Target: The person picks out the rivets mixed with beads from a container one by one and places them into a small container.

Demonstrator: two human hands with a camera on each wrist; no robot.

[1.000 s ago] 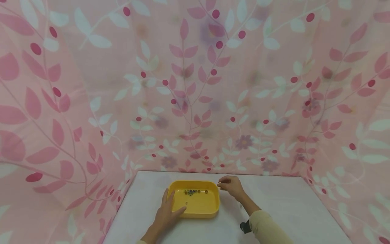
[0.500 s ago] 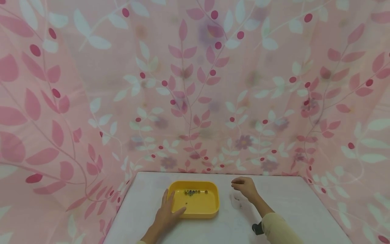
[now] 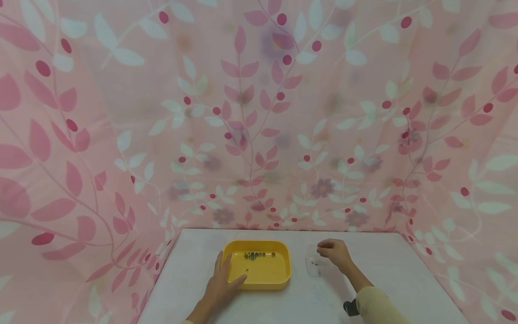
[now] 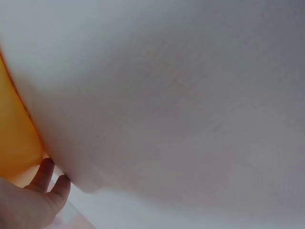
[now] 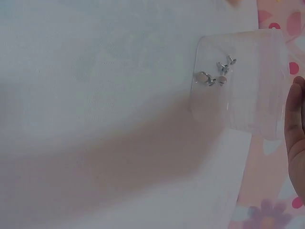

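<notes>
A yellow tray [image 3: 267,286] sits on the white table, with several small marble-like balls [image 3: 252,255] near its far side and one tiny piece [image 3: 247,270] farther forward. My left hand [image 3: 220,284] rests on the tray's left front corner, fingers extended along the side and thumb over the front rim. To the right stands a clear plastic container [image 5: 252,86], holding several small metal pieces with round heads, like rivets [image 5: 222,67]. Above its far rim my right hand [image 3: 337,255] has thumb and fingertips drawn together; I cannot tell whether something tiny is between them.
A dark device [image 3: 351,308] is strapped at the right wrist beside the light sleeve [image 3: 378,303]. Pink floral cloth [image 3: 259,135] hangs behind and at both sides of the white table [image 3: 194,252].
My right hand has moved right, from beside the tray's far right corner to over the clear container. The left hand and tray have stayed in place.
</notes>
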